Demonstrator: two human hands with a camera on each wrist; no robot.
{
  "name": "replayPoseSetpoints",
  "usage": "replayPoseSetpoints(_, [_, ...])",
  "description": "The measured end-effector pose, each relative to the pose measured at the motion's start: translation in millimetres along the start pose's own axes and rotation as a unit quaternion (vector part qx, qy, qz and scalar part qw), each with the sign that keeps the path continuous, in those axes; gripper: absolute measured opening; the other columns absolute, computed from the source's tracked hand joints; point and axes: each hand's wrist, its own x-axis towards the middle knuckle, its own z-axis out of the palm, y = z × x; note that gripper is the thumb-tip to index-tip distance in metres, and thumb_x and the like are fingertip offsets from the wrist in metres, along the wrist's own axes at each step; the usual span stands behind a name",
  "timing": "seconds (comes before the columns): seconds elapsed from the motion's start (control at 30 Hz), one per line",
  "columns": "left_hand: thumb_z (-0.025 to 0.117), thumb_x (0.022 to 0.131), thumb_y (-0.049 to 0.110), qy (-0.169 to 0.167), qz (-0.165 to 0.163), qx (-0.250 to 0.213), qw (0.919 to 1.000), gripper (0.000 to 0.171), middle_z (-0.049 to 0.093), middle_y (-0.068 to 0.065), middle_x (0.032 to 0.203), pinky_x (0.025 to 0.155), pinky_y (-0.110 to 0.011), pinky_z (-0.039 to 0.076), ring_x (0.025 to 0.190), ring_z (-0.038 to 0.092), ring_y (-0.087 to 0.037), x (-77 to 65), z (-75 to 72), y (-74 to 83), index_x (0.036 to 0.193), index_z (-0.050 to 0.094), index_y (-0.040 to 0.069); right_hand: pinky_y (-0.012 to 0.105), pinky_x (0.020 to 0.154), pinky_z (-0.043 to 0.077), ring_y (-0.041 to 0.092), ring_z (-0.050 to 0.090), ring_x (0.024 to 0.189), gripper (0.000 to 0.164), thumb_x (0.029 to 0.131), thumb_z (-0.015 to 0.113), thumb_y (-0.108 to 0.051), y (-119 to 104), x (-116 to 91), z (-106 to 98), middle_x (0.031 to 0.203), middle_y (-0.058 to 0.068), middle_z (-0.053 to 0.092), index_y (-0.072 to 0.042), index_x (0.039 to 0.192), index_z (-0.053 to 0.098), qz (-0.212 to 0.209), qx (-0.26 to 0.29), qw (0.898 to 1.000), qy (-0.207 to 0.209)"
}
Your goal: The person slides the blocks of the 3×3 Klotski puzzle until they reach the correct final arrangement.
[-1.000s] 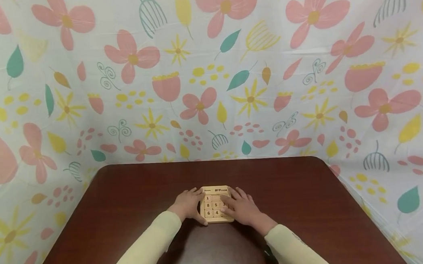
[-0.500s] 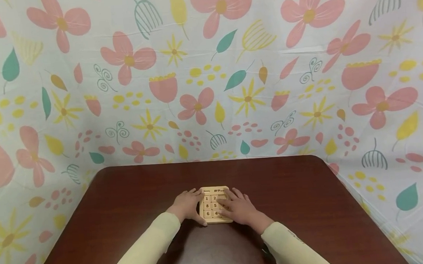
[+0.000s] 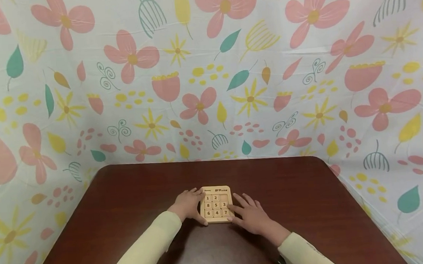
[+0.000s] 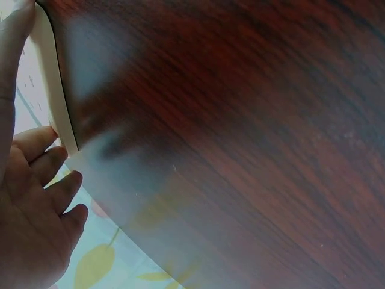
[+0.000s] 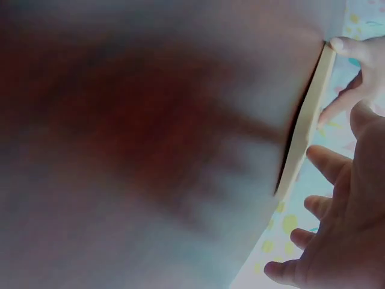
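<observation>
The left hand (image 3: pixel 187 205) grips the number board (image 3: pixel 218 220) along its 9 o'clock side, thumb at the 7 o'clock corner and forefinger up towards 11, a wide span between them; its other fingers bend loosely. The right hand (image 3: pixel 252 215) lies spread at about 4 o'clock of the board, fingers apart and holding nothing; the forefinger tip reaches the board's right edge, though whether it touches cannot be told.

The board is pale wood, flat on the table between both hands, printing along its 12 o'clock rim. Its tiles (image 3: pixel 216 205) read 1, 2 in the far row, then 8, 5, 3, then 6, 4, 7; a bare slot (image 3: pixel 224 197) sits towards 1 o'clock.

A second ago the 12 o'clock slot was bare and the right hand covered the right column; now the 2 fills that slot, and the hand has drawn off towards 4 o'clock. The left hand keeps its place.

Around them spreads the dark red-brown table (image 3: pixel 138 189), with flowered cloth (image 3: pixel 206 39) beyond, towards 12.
</observation>
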Motion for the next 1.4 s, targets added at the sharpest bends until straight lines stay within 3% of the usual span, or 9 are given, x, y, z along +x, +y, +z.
replayPoseSetpoints(0.2, [0.086, 0.068, 0.066, 0.0, 0.001, -0.003, 1.0, 0.11, 0.038, -0.002, 0.167, 0.127, -0.047, 0.033, 0.156, 0.035, -0.026, 1.5, 0.0, 0.4, 0.157, 0.044, 0.018, 0.076, 0.116, 0.029, 0.046, 0.029, 0.154, 0.054, 0.101, 0.057, -0.052, -1, -5, 0, 0.167, 0.014, 0.035, -0.02, 0.144, 0.061, -0.003, -0.003, 1.0, 0.007])
replayPoseSetpoints(0.47, [0.086, 0.069, 0.065, -0.002, -0.001, -0.006, 1.0, 0.109, 0.037, -0.002, 0.167, 0.127, -0.046, 0.033, 0.156, 0.035, -0.027, 1.0, -1.4, 0.9, 0.158, 0.044, 0.018, 0.076, 0.115, 0.03, 0.047, 0.031, 0.152, 0.052, 0.102, 0.057, -0.047, 0, 14, 5, 0.165, 0.016, 0.037, -0.017, 0.144, 0.062, 0.008, -0.029, 0.999, 0.03])
replayPoseSetpoints(0.7, [0.086, 0.069, 0.065, -0.006, -0.002, -0.009, 0.9999, 0.109, 0.038, -0.002, 0.167, 0.128, -0.046, 0.032, 0.156, 0.035, -0.026, -1.9, -4.0, 2.6, 0.157, 0.044, 0.017, 0.075, 0.117, 0.029, 0.047, 0.029, 0.153, 0.052, 0.103, 0.055, -0.046, -3, 23, 1, 0.167, 0.017, 0.034, -0.015, 0.145, 0.06, 0.017, -0.031, 0.999, 0.025])
replayPoseSetpoints(1.03, [0.088, 0.068, 0.064, 0.0, -0.003, -0.01, 0.9999, 0.109, 0.039, -0.003, 0.166, 0.127, -0.046, 0.033, 0.156, 0.035, -0.027, -3.6, -6.7, 3.2, 0.157, 0.045, 0.017, 0.076, 0.115, 0.03, 0.047, 0.029, 0.154, 0.053, 0.102, 0.055, -0.051, -14, 19, 6, 0.167, 0.014, 0.035, -0.023, 0.146, 0.06, -0.046, -0.004, 0.999, 0.001])
replayPoseSetpoints(1.4, [0.086, 0.068, 0.067, 0.001, -0.001, 0.008, 1.0, 0.11, 0.038, -0.002, 0.167, 0.127, -0.046, 0.033, 0.156, 0.036, -0.027, 3.8, 0.6, 0.6, 0.157, 0.044, 0.017, 0.074, 0.118, 0.029, 0.044, 0.028, 0.155, 0.051, 0.101, 0.057, -0.051, 4, 5, 5, 0.168, 0.01, 0.034, -0.026, 0.145, 0.061, -0.002, -0.02, 1.0, 0.005])
